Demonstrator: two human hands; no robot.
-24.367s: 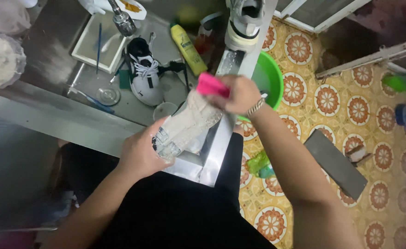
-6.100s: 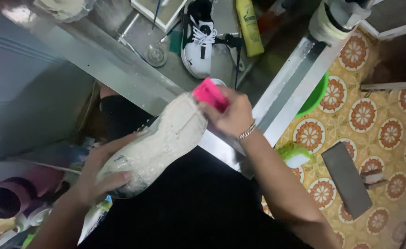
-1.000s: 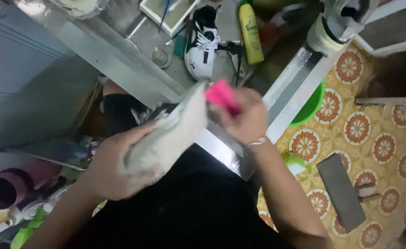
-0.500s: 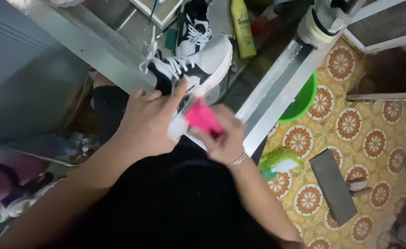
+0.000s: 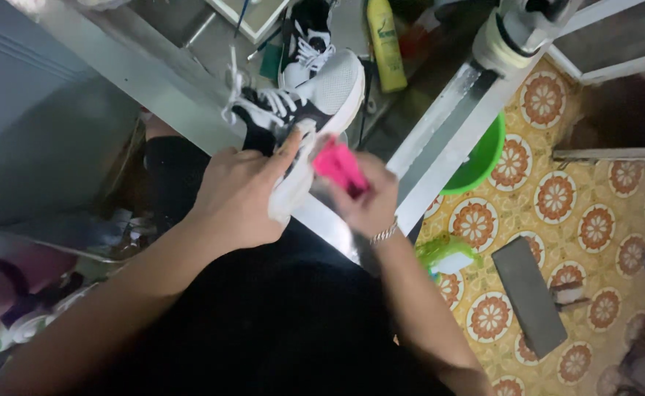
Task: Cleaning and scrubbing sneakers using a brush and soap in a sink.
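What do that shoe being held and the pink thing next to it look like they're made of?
The shoe looks like grey woven mesh at the toe, a dark fabric or synthetic upper, white cord laces and a smooth white rubbery sole edge. The pink thing in the right hand looks like matte plastic or foam; blur leaves that open. The left hand steadies the shoe.

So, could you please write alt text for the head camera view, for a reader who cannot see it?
Seen from above, a person's left hand holds a black-and-white sneaker by its heel while the right hand presses a pink brush against its sole edge. A green basin sits on the patterned tile floor.
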